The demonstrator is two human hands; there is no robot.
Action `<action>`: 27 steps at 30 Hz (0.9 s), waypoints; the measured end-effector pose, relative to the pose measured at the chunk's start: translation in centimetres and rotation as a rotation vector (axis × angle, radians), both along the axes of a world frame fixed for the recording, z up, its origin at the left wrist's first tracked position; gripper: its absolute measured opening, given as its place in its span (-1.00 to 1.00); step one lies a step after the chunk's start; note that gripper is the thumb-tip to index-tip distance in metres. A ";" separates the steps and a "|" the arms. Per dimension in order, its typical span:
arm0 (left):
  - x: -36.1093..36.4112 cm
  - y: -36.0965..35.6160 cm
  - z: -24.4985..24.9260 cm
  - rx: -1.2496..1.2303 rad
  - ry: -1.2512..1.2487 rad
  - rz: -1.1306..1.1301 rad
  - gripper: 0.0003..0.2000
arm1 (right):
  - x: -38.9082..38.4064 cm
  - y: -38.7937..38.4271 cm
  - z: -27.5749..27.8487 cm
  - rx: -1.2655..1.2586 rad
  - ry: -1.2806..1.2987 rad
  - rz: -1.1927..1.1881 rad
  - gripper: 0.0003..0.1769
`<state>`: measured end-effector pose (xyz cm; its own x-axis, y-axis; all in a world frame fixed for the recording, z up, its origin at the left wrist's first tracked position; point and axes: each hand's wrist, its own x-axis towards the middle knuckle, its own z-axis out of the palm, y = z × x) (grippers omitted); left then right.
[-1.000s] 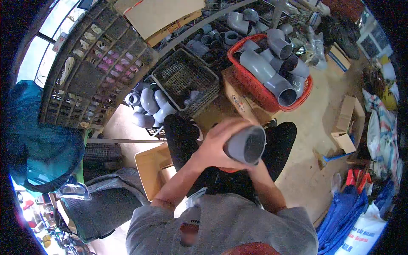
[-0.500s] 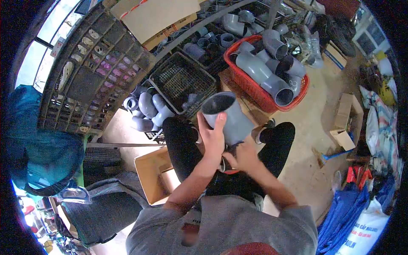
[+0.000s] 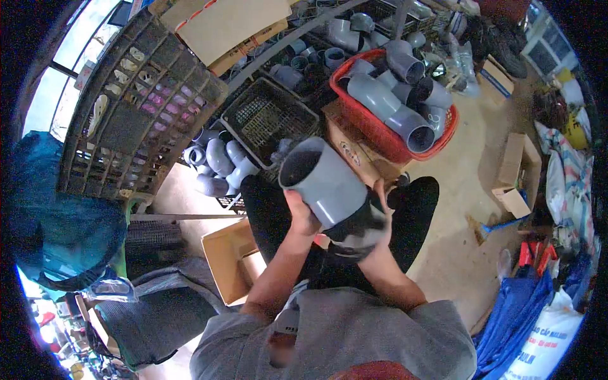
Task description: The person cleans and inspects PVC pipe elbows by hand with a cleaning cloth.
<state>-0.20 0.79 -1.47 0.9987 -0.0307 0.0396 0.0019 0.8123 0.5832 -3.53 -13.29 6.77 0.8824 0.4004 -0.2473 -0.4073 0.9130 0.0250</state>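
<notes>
A large grey pipe fitting (image 3: 326,187) is held tilted above my lap, its round open end toward the upper left. My left hand (image 3: 303,214) is closed round its lower left side, thumb near the rim. On the right, my right hand (image 3: 382,221) presses against the fitting's lower end, where a dark and whitish covering (image 3: 358,234), blurred, wraps it; what the covering is I cannot make out. My black-clad legs (image 3: 415,215) are spread on both sides of the fitting.
Beyond my knees are a red basket (image 3: 437,147) full of grey fittings and a black crate (image 3: 269,114). Grey elbows (image 3: 221,158) lie at the left. An open cardboard box (image 3: 221,266) stands by my left leg; another box (image 3: 516,171) is at the right.
The fitting has moved left and tilted further, and more of its lower end shows. My left hand has shifted lower and left; my right hand has moved up along the fitting's right side.
</notes>
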 end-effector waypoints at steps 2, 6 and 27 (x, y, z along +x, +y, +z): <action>0.2 -0.1 0.3 0.063 0.010 0.007 -0.04 | 0.7 0.6 -1.3 0.053 -0.109 -0.004 -0.11; 1.4 -1.4 2.5 0.228 0.029 0.013 -0.09 | -0.1 1.2 -1.1 -1.036 -0.155 -0.318 -0.40; 1.9 2.0 7.4 0.180 -0.357 -0.005 0.37 | -3.8 -2.6 -0.4 -0.718 -0.151 -0.062 -0.44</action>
